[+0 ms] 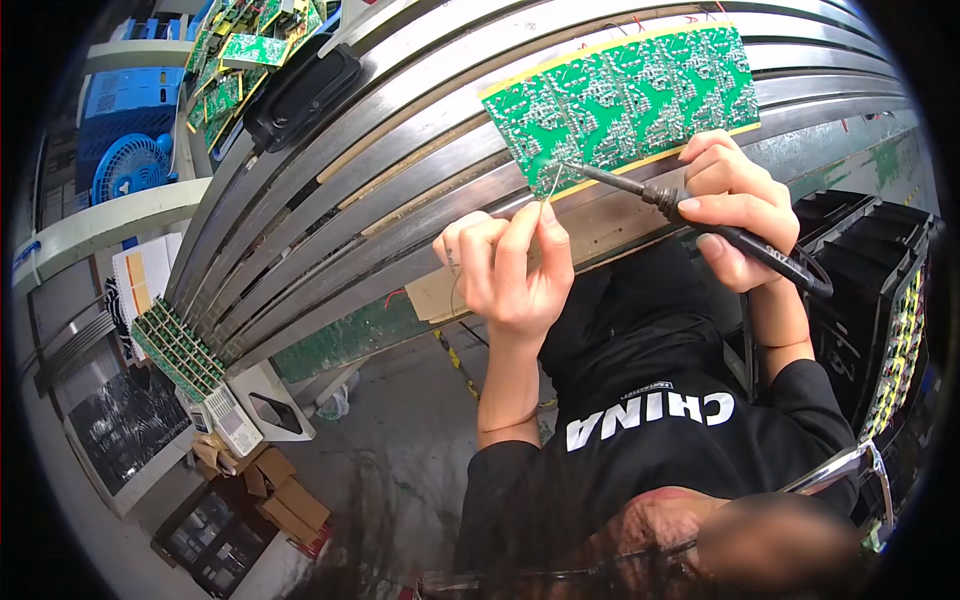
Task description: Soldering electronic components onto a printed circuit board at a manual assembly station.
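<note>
A green circuit board panel (625, 100) with yellow edge strips lies across metal rails, its solder side facing up. In my right hand (740, 205) is a soldering iron (645, 190), gripped by its black handle, its tip at the panel's near left part. Thin solder wire (553, 187) is pinched between the thumb and finger of my left hand (515, 262), its end close to the iron's tip. Whether wire and tip touch, I cannot tell. Red wire ends show along the panel's far edge.
Parallel metal rails (400, 160) run beneath the panel. A black tray (300, 95) and a heap of green boards (250, 50) are at the far left. Further left stands a blue fan (132, 170). Black racks (865, 270) flank my right side; cardboard boxes (290, 505) lie lower left.
</note>
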Motion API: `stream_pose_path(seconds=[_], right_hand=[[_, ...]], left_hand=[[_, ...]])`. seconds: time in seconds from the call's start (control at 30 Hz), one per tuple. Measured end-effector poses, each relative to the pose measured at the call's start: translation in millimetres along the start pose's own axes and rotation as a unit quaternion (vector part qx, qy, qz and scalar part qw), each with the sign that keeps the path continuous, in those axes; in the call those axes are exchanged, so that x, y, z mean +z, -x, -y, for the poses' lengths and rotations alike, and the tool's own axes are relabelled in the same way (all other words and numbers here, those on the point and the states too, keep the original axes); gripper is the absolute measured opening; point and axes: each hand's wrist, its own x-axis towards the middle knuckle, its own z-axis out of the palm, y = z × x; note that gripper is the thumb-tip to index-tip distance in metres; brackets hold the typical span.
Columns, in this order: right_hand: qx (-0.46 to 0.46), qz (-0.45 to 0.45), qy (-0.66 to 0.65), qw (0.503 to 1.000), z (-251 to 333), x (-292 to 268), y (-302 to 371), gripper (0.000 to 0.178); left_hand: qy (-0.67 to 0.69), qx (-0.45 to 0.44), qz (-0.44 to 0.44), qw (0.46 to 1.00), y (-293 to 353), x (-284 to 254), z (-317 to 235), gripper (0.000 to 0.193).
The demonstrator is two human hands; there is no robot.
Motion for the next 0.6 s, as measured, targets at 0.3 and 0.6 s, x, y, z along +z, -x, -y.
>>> stream_pose_path(seconds=[0.3, 0.6], right_hand=[[0.002, 0.02, 0.018, 1.0, -1.2, 6.1, 0.0, 0.023], [-0.005, 0.023, 0.049, 0.998, -2.9, 8.4, 3.3, 0.019]], left_hand=[[-0.011, 0.005, -0.006, 1.0, 4.1, 5.6, 3.2, 0.025], [-0.008, 0.002, -0.006, 1.0, 5.8, 4.1, 3.4, 0.023]])
